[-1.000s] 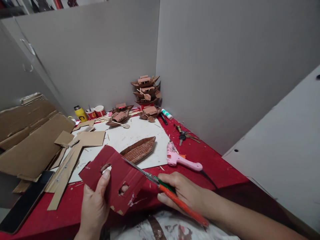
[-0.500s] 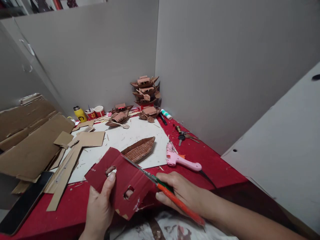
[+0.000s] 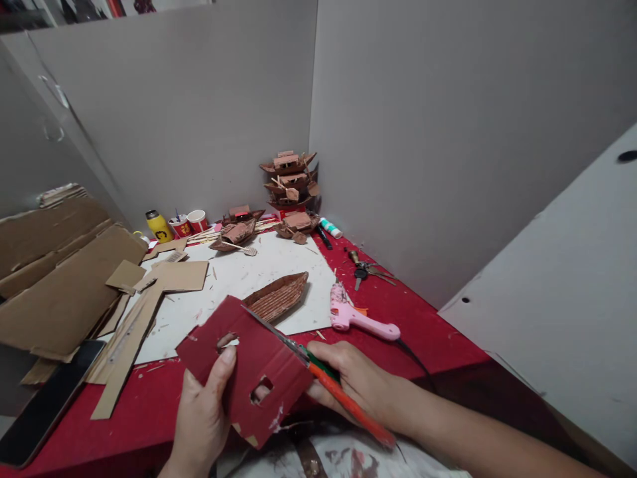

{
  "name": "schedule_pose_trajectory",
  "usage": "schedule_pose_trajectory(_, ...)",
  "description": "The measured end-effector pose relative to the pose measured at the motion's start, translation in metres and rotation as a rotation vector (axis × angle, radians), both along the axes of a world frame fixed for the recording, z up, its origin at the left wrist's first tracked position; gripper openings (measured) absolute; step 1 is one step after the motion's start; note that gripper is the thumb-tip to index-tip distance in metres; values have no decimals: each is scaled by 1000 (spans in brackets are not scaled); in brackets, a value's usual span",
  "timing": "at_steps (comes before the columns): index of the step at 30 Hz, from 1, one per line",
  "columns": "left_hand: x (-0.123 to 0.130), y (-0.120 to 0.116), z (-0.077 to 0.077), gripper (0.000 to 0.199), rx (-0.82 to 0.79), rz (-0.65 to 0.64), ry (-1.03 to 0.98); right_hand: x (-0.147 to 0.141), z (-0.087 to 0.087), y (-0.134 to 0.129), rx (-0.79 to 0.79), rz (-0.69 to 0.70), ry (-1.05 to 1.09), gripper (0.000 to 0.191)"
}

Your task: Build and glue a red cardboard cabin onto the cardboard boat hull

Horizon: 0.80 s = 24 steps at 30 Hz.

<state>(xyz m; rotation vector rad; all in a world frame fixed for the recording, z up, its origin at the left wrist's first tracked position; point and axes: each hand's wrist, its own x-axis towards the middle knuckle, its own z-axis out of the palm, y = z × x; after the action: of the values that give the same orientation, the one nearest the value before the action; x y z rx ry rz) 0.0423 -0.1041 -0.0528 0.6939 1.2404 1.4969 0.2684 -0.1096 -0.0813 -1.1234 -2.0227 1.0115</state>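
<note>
A dark red piece of cardboard [image 3: 249,355] with two ragged holes is gripped in my left hand [image 3: 206,401], the thumb lying on its face by the upper hole. My right hand [image 3: 355,382] is closed round scissors [image 3: 331,392] with orange and green handles. Their blades lie along the upper right edge of the cardboard; whether they are parted there I cannot tell. Just beyond the cardboard, a brown model boat hull [image 3: 279,295] rests on the white board [image 3: 194,325], partly hidden by the cardboard.
A pink glue gun [image 3: 361,318] and keys [image 3: 360,275] lie on the right of the red cloth [image 3: 418,325]. Finished model boats [image 3: 288,179] are stacked in the back corner. Cardboard sheets [image 3: 74,285], strips and a phone [image 3: 52,401] occupy the left.
The red cardboard and my left hand have shifted slightly right and down. The scissors' handles have moved a little left; the blades stay along the cardboard's edge.
</note>
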Motion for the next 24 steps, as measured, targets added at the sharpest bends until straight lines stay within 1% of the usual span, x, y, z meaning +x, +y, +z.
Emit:
schedule_pose_trajectory(3,1,-1,-6,51,4,3,53,2,0,2,-1,32,16,30)
schedule_pose_trajectory(8,0,0,-11,50,5,-1,75,2,-4,0,-58,29,74,29)
schedule_pose_trajectory(10,0,0,-11,50,11,-17,81,1,-5,-1,-77,30,117,27)
schedule_pose_trajectory(13,1,0,-8,50,11,-20,72,-2,-4,-1,-60,22,156,26)
schedule_pose_trajectory(15,1,0,-7,53,-4,-24,56,-2,-2,0,-47,9,139,26)
schedule_pose_trajectory(20,2,-4,-4,58,-54,-87,52,1,3,2,2,9,48,24)
schedule_pose_trajectory(24,6,-8,0,61,-52,-85,32,1,-3,2,-12,23,72,30)
